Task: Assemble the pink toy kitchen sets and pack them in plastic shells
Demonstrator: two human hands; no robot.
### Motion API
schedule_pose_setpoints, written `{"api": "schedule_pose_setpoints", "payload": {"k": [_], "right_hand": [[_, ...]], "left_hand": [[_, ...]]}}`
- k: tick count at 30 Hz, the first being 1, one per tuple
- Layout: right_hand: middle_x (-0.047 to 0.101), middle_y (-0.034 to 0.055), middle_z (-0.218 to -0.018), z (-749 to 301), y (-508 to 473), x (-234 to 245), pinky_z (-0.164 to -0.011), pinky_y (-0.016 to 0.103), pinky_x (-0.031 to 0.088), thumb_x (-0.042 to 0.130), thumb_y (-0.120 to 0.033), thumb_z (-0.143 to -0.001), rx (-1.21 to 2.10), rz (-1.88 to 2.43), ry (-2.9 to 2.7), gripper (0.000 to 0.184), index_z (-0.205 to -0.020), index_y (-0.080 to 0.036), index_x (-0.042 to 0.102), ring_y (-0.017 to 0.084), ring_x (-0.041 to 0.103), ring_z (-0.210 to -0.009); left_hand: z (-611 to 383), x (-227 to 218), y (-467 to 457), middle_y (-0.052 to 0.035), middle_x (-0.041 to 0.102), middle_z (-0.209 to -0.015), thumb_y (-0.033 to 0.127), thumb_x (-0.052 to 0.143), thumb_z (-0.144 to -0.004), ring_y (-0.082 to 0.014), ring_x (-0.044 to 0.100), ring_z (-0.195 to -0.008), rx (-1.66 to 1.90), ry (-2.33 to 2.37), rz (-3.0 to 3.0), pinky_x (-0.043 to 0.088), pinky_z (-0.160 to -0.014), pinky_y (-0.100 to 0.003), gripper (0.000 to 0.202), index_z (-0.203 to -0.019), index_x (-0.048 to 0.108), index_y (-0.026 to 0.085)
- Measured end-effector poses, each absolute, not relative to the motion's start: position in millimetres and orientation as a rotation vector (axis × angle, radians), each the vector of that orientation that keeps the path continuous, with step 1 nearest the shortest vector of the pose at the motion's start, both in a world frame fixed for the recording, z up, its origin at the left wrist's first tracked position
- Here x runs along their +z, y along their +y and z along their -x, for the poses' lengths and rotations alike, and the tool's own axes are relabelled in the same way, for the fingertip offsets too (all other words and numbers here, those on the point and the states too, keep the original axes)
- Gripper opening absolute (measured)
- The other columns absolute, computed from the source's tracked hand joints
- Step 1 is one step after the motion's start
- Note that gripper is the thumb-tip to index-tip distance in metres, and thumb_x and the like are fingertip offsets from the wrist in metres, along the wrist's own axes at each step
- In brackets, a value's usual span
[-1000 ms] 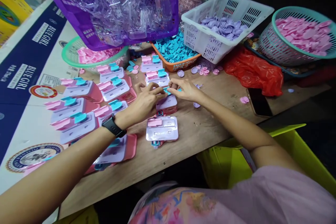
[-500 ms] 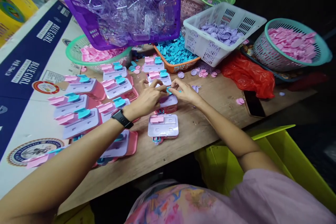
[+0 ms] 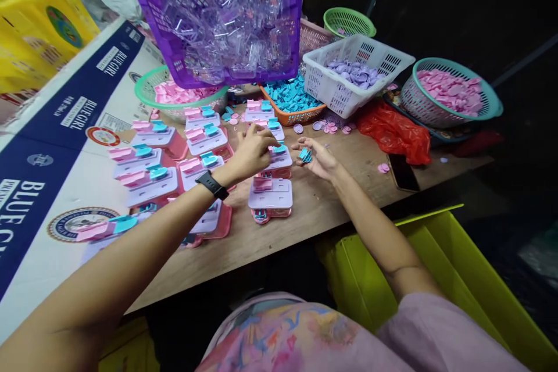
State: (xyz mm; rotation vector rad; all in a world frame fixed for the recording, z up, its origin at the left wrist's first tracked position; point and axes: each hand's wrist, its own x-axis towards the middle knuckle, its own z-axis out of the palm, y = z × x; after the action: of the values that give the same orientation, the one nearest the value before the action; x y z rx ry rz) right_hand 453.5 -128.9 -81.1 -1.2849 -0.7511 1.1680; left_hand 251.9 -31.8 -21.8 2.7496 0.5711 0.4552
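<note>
Several small boxes with lilac lids and pink and blue flaps stand in rows on the table. My left hand (image 3: 254, 151), with a black watch on its wrist, is bent over one lilac-lidded box (image 3: 281, 160), its fingers apart beside that lid's blue flap (image 3: 278, 149). To the right of it my right hand (image 3: 320, 160) is turned palm up, fingers curled round small blue plastic pieces (image 3: 305, 155). Nearer the table's front edge sits another lilac-lidded box (image 3: 271, 193), carrying only a pink flap on top.
A purple crate (image 3: 300, 29) of clear plastic parts looms at the back. Behind the boxes are an orange basket (image 3: 300, 118) of blue pieces, a white basket (image 3: 337, 93) of lilac pieces and a teal basket (image 3: 418, 102) of pink pieces. A phone (image 3: 401, 172) lies right.
My hands have moved apart. The right one has drawn back from the box and turned palm up, showing the blue pieces. The view has shifted slightly.
</note>
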Motion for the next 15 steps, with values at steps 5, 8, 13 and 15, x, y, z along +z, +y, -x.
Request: {"api": "schedule_pose_setpoints", "payload": {"k": [5, 8, 13, 15], "right_hand": [[0.065, 0.0015, -0.110, -428, -163, -63, -0.072, 0.028, 0.053, 0.072, -0.025, -0.072, 1.208, 1.121, -0.670, 0.035, -0.101, -0.025, 0.052, 0.012, 0.057, -0.078], [0.062, 0.0002, -0.116, -409, -175, -57, -0.077, 0.028, 0.055, 0.077, -0.034, -0.075, 1.145, 1.093, -0.743, 0.038, -0.104, -0.027, 0.053, 0.012, 0.060, -0.084], [0.065, 0.0006, -0.115, -394, -185, -55, -0.078, 0.029, 0.055, 0.079, -0.035, -0.074, 1.229, 1.115, -0.812, 0.045, -0.110, -0.029, 0.053, 0.014, 0.062, -0.087], [0.066, 0.0018, -0.116, -391, -187, -55, -0.080, 0.031, 0.056, 0.075, -0.036, -0.077, 1.251, 1.124, -0.838, 0.045, -0.115, -0.029, 0.052, 0.016, 0.064, -0.092]], "left_hand": [[-245, -23, -78, -0.0111, 0.077, -0.107, 0.030, 0.062, -0.092, -0.0261, 0.067, -0.099, 0.538, 0.577, -2.448, 0.051, -0.090, -0.041, 0.027, -0.108, 0.075, 0.013], [-245, -24, -95, -0.0103, 0.077, -0.103, 0.033, 0.067, -0.092, -0.0227, 0.071, -0.091, 0.621, 0.632, -2.312, 0.054, -0.083, -0.036, 0.030, -0.113, 0.073, 0.013], [-238, -19, -98, -0.0073, 0.077, -0.104, 0.016, 0.066, -0.086, -0.0235, 0.070, -0.101, 0.748, 0.421, -2.477, 0.054, -0.094, -0.040, 0.023, -0.106, 0.077, 0.019], [-233, -18, -97, -0.0070, 0.078, -0.108, 0.016, 0.067, -0.085, -0.0231, 0.071, -0.102, 0.686, 0.363, -2.451, 0.055, -0.094, -0.038, 0.025, -0.107, 0.078, 0.020]]}}
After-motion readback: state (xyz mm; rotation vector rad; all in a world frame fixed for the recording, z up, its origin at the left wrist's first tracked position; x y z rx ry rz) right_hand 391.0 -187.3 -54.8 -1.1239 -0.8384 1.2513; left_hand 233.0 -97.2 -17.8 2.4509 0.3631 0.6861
